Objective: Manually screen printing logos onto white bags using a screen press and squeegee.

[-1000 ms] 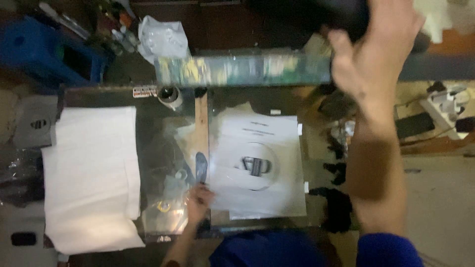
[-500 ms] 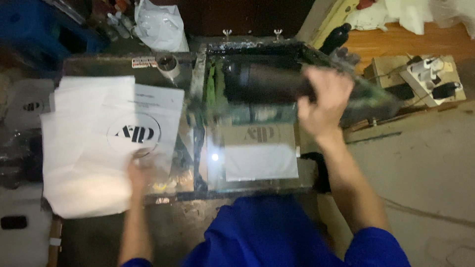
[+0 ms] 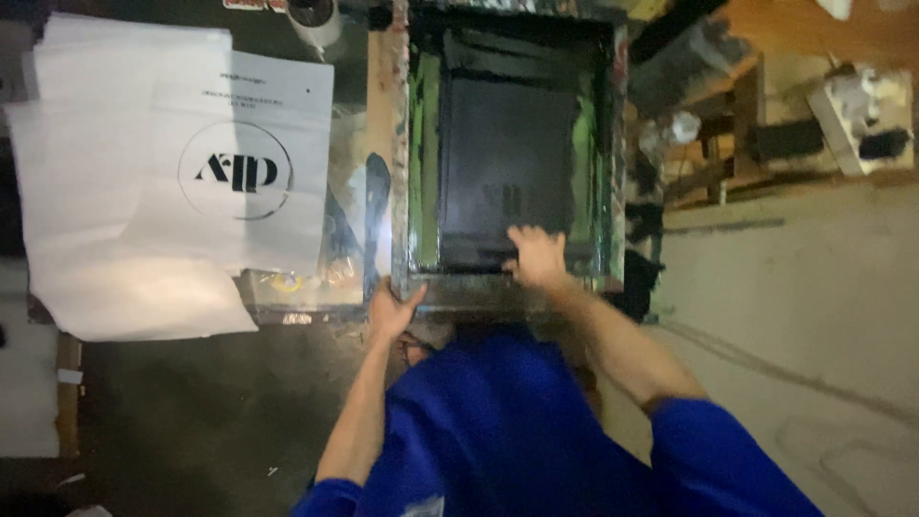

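Half a second before, the right hand (image 3: pixel 538 257) had been high over the frame gripping a dark squeegee and the left hand (image 3: pixel 392 311) lay on the printed sheet; now both had come down to the near edge of the screen frame (image 3: pixel 613 144); the right hand lay on the near end of the dark mesh (image 3: pixel 507 163), fingers spread and curled over something at the ink line (whether it clasped the squeegee there I could not tell); the left hand pressed against the frame's near left corner, thumb apart from the fingers, holding nothing. The printed sheet (image 3: pixel 251 163), with its round black emblem, lay left of the frame on top of a stack of white sheets (image 3: pixel 115 239); a roll of tape (image 3: pixel 314 19) stood at the far edge. The counter (image 3: pixel 191 402) was dark and stained; to the right ran bare concrete floor (image 3: pixel 795 306) and a cluttered wooden shelf (image 3: pixel 766 144); blue sleeves (image 3: pixel 708 450) filled the foreground.
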